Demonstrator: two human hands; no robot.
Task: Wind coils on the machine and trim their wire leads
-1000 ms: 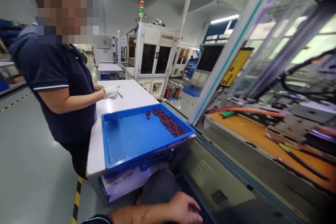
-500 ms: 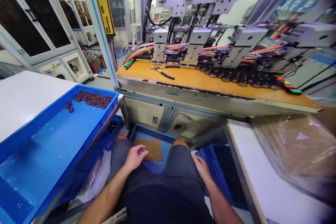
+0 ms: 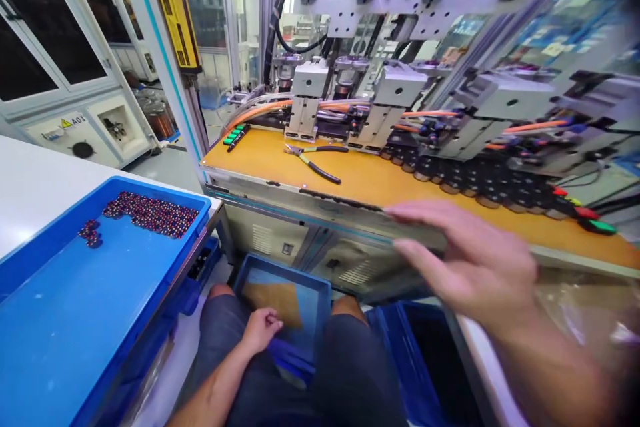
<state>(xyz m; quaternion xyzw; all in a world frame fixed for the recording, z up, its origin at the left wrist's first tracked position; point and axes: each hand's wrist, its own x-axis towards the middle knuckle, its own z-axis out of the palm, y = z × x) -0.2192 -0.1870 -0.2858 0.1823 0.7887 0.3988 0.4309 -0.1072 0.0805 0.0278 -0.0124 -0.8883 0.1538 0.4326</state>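
Note:
My right hand [image 3: 465,260] is raised before the front edge of the orange worktop [image 3: 260,157], blurred by motion. Its thumb and fingers point left and stand apart, with nothing between them. Low over my left thigh rests my left hand [image 3: 263,329], its fingers loosely curled with a small gap to the thumb; I see nothing in it. Beneath it, between my knees, is a blue tray [image 3: 320,283] with a brown sheet [image 3: 277,300] inside. On the worktop lie pliers [image 3: 320,163] with black and yellow handles, spread apart, and a row of dark round parts [image 3: 470,180].
A large blue tray [image 3: 100,307] on the left holds many small dark parts [image 3: 155,213] at its far end. Machine heads [image 3: 400,90] with orange hoses stand behind the worktop. Green-capped markers [image 3: 236,137] lie at its left end. A blue bin [image 3: 400,340] is beside my right knee.
My right hand has risen from beside my right thigh to the front of the worktop. My left hand stays over the thigh, its fingers more curled. The view has shifted slightly.

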